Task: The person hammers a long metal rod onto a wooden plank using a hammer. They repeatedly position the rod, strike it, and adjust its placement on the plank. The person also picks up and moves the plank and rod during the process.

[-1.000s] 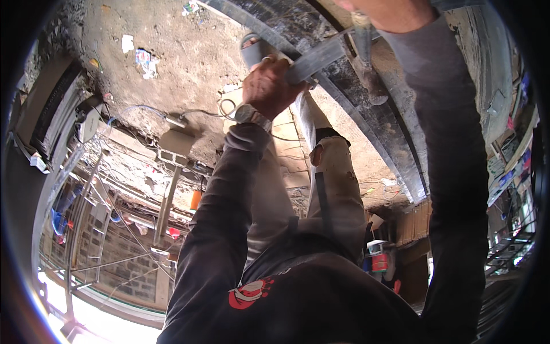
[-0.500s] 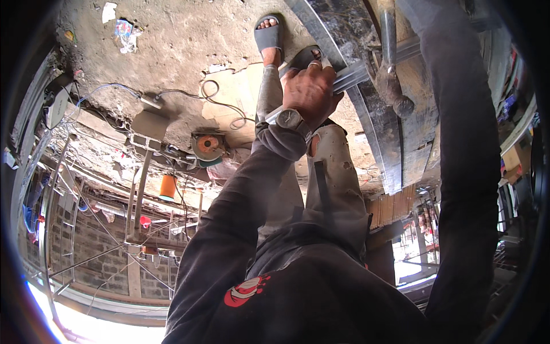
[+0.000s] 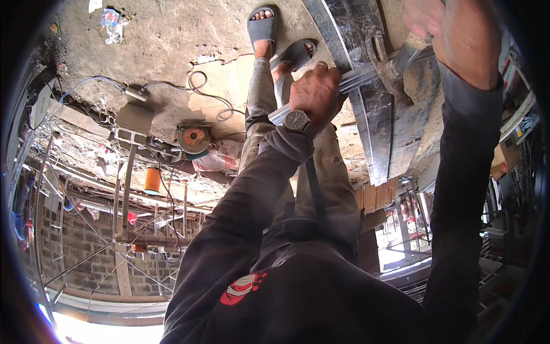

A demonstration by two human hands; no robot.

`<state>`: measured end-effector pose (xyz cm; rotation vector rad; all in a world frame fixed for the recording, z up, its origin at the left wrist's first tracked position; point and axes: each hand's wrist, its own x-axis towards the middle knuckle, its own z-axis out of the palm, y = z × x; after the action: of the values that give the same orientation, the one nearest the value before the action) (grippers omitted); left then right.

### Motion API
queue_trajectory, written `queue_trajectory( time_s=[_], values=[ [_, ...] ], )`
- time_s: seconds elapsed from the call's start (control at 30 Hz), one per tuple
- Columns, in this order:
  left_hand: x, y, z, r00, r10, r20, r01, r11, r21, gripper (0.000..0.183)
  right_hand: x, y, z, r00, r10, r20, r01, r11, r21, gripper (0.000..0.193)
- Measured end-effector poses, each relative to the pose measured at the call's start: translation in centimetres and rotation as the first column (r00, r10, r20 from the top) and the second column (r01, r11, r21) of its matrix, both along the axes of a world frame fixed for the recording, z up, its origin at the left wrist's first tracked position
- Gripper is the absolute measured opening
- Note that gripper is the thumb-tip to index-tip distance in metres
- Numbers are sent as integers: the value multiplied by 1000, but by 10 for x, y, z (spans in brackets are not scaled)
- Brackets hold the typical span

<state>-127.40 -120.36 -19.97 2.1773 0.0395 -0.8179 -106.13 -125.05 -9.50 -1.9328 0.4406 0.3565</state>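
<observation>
My left hand (image 3: 315, 92), wearing a ring with a watch at its wrist, is closed around a long shiny metal bar (image 3: 361, 76) with grooves along it. The bar slants up to the right, over dark flat metal (image 3: 372, 132). At the upper right, my right hand (image 3: 427, 17) is blurred by motion but closed on the handle of a claw hammer (image 3: 391, 74). The hammer's worn, rusty head hangs over the bar, to the right of my left hand. I cannot tell whether it touches the bar. My fingers partly hide the bar's middle.
An angle grinder (image 3: 195, 137) with an orange disc lies left of my legs. Near it are a looping cable (image 3: 200, 86), a power socket (image 3: 136, 93), an orange cylinder (image 3: 152, 181) and cardboard (image 3: 220, 80). Metal frames (image 3: 120, 195) stand at left. Litter (image 3: 113, 26) lies on the ground.
My right hand has come into view at the upper right as the forearm lowered. The hammer's handle has tilted to the right. My left hand stays on the bar; the whole view has shifted slightly.
</observation>
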Motion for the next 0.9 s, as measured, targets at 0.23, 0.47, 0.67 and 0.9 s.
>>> queue_trajectory(
  time_s=[0.23, 0.47, 0.67, 0.9],
  values=[
    [-1, -8, -4, 998, 34, -49, -31, 998, 61, 26, 17, -22, 20, 920, 324, -219, -217, 889, 403, 51],
    [0, -10, -6, 998, 68, -6, -67, 997, 47, 29, 15, -25, 8, 893, 450, 15, -428, 838, 338, 50],
    [0, 0, -7, 998, -44, 37, 41, 997, 72, 53, -3, -28, 17, 876, 457, 155, -482, 845, 231, 45],
    [115, 35, 16, 872, 87, 481, -188, 968, 166, 36, -17, -12, 4, 809, 494, 318, -538, 840, 63, 41]
  ],
)
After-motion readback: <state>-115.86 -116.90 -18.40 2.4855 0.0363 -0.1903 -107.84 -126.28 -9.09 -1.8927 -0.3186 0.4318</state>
